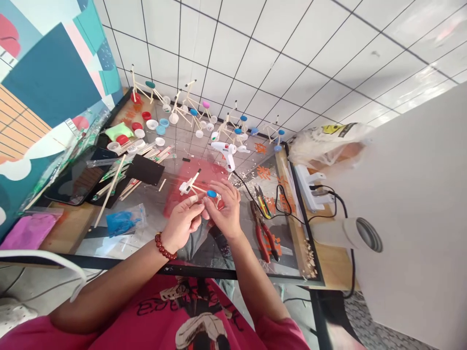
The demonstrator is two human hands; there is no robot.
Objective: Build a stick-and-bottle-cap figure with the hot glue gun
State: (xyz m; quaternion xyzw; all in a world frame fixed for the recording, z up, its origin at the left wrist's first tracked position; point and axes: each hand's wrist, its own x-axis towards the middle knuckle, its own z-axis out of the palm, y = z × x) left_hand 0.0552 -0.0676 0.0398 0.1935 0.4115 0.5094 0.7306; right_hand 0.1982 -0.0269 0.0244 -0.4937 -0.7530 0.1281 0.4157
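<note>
My left hand (185,218) is closed, thumb and forefinger pinched at the near side of a small stick model (197,187). The model is made of thin wooden sticks, with a white cap at its left end, a black-tipped stick pointing up and a blue disc (211,193) at the right. My right hand (226,210) curls around the disc end, fingers bent over it and thumb close to the left fingertips. The exact contact points are partly hidden by my fingers. Beneath lies a translucent red sheet (175,197).
A white glue gun (226,151) stands behind, its black cord running right. Red-handled pliers (260,233) and a yellow-handled cutter (264,203) lie to the right. Several similar models line the wall. At left are bottle caps (151,125), loose sticks, a black card (146,169) and a blue clay bag (124,221).
</note>
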